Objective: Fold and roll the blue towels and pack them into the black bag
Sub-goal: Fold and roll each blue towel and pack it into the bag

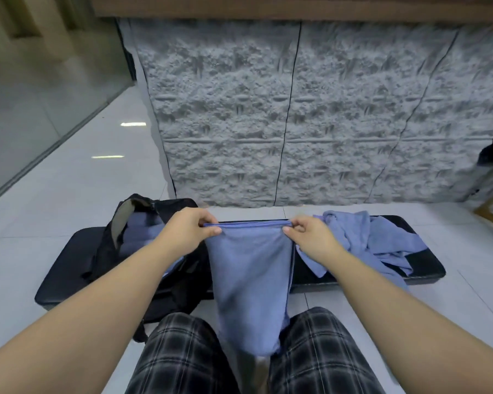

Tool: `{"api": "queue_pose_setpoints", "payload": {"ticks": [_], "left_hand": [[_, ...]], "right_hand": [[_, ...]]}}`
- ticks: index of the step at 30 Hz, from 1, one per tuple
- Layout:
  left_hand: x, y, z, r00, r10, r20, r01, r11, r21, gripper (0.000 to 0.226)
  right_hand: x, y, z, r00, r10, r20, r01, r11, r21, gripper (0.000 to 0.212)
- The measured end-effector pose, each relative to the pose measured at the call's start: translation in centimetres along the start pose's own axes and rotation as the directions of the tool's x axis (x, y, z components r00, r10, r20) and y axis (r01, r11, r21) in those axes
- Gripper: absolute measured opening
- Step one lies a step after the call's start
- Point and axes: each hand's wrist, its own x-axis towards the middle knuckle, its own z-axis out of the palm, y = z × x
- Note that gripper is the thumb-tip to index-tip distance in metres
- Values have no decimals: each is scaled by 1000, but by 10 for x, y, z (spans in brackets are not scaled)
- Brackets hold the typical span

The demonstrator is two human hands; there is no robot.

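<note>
Left hand point(190, 227), right hand point(310, 236) pinch top corners of hanging towel point(251, 280) — keep edge taut, corners matched, lower onto table point(353, 275) before folding.

We see the towel point(251, 280) as soft matt blue cloth, fine-knit, with a stitched hem. The pile point(365, 240) is the same cloth, crumpled. The bag point(177, 285) looks like matt black woven fabric with a grey lining. The bench point(421, 268) has smooth black padding, leather-like, with a slight sheen. The floor point(77, 194) is glossy pale tile. The wall point(296, 109) is rough grey stone-textured panelling. The shorts point(182, 359) are plaid woven cloth.
</note>
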Motion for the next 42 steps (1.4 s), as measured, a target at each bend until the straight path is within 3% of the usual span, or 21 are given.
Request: {"api": "queue_pose_setpoints", "payload": {"ticks": [4, 9, 12, 16, 23, 29, 32, 35, 38, 42], "left_hand": [[41, -30, 36, 986, -148, 80, 155, 983, -100, 17], [94, -49, 70, 953, -304, 16, 292, 898, -329, 13], [123, -55, 83, 930, -367, -27, 318, 839, -442, 14], [158, -70, 99, 907, -420, -42, 333, 774, -538, 16], [204, -92, 126, 886, -461, -47, 335, 707, -623, 17], [209, -107, 150, 930, -361, -70, 280, 817, -504, 34], [194, -110, 163, 944, -330, -7, 291, 842, -454, 39], [163, -115, 182, 968, -241, 70, 250, 906, -342, 35], [124, -119, 197, 980, -149, 128, 174, 963, -208, 29], [81, -124, 205, 983, -161, 88, 172, 975, -141, 39]], "right_hand": [[40, 27, 22, 997, 82, -4, -82, 994, -74, 26], [95, 53, 41, 988, 139, -61, -143, 987, -70, 32], [122, 63, 45, 989, 126, -83, -129, 991, -41, 30], [164, 78, 56, 984, 128, -122, -124, 992, 40, 10], [217, 109, 79, 979, 122, -160, -114, 992, 60, 10], [239, 136, 95, 969, 206, -136, -194, 976, 98, 19], [233, 145, 97, 960, 247, -130, -227, 962, 152, 31], [207, 150, 98, 946, 293, -139, -276, 952, 129, 24], [168, 159, 108, 935, 355, -28, -352, 933, 71, 17], [119, 160, 120, 893, 444, 77, -442, 896, -35, 5]]}}
